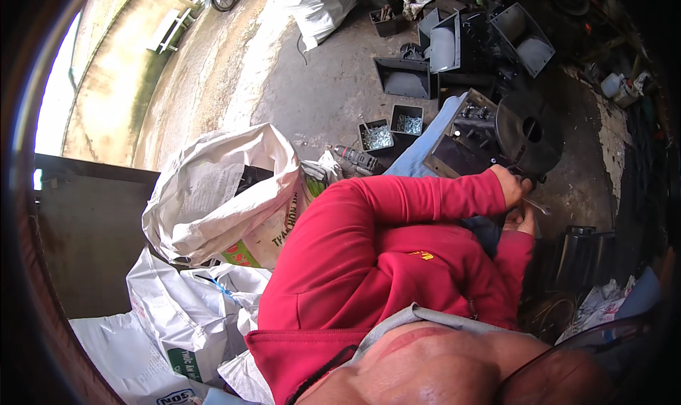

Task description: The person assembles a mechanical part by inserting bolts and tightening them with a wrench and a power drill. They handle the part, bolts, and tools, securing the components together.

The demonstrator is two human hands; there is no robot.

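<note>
A black square housing (464, 146) with a round black disc (528, 132) on its face rests on my lap, over blue jeans (418, 153). My left hand (512, 186), at the end of a red sleeve, is curled against the housing's lower edge just under the disc. Right below it, my right hand (526, 223) pinches a thin grey metal piece (538, 206) that sticks out toward the housing. The two hands nearly touch. The fingertips are small and partly hidden.
Two small black bins of shiny screws (377, 137) and a power drill (355, 157) lie on the concrete floor ahead. More black housings (454, 47) are stacked beyond them. White woven sacks (213, 192) stand at my left and a black ribbed part (585, 252) at my right.
</note>
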